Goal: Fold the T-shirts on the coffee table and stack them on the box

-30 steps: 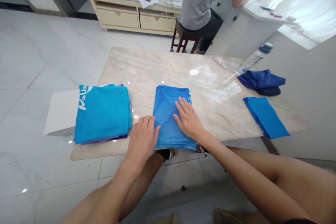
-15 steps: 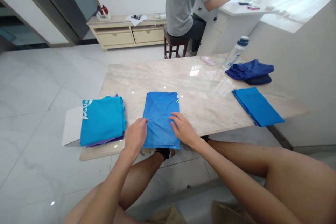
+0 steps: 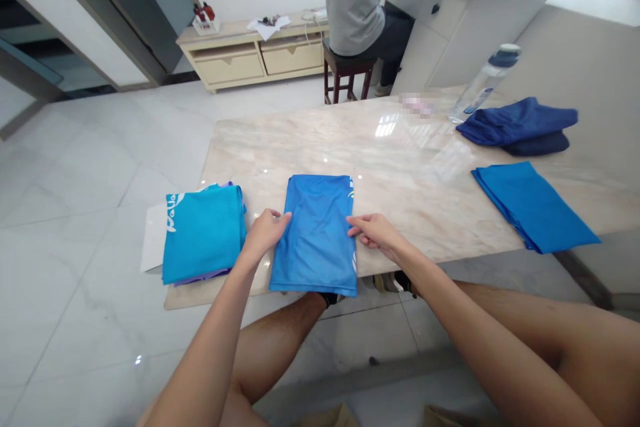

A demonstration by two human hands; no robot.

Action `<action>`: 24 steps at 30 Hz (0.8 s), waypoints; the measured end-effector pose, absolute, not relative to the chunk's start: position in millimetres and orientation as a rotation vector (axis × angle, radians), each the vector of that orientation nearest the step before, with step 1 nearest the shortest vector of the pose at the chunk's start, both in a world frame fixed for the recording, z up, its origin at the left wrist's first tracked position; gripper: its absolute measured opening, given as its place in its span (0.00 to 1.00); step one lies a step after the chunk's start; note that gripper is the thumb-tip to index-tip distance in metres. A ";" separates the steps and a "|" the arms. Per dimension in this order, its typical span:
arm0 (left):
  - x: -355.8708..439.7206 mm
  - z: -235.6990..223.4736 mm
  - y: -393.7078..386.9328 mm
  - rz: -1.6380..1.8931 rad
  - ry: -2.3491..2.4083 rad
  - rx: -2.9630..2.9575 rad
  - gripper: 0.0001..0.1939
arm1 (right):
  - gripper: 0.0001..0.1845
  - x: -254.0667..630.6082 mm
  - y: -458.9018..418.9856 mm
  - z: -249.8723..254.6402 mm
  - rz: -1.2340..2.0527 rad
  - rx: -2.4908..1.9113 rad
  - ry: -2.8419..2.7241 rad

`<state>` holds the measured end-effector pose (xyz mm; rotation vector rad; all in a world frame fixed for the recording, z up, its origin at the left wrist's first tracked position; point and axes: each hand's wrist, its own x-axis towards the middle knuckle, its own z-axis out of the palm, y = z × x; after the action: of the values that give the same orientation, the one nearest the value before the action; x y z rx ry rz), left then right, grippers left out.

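Your cloth (image 3: 317, 247) lay on the table (image 3: 280, 140), its near hem jutting past the edge. Your left hand (image 3: 266, 233) pinched its left side, your right hand (image 3: 377, 232) its right; even tension would likely have kept the layers square. The stack (image 3: 205, 233) crowded your left; more room lay rightward and beyond, towards the bottle (image 3: 479, 90).

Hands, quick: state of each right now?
Left hand: partly curled at the left edge of the folded blue garment; whether it grips cannot be told.
Right hand: partly curled at the garment's right edge; grip cannot be told either.
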<state>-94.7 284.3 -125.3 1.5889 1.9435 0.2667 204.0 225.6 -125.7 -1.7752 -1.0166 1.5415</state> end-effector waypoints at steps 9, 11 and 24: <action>-94.6 -138.0 286.7 0.395 1.602 1.499 0.28 | 0.28 196.4 231.3 -127.0 1.542 -1.928 -1.104; -95.6 -136.1 284.6 0.482 1.536 1.472 0.28 | 0.22 193.7 229.5 -127.7 1.454 -1.888 -1.109; -110.5 19.7 203.2 1.019 1.450 1.588 0.25 | 0.23 220.5 191.7 10.4 0.959 -1.482 -1.360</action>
<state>-110.5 203.2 19.7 1.5876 1.4497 1.0188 220.5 191.7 10.4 -1.4819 -1.3601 0.9593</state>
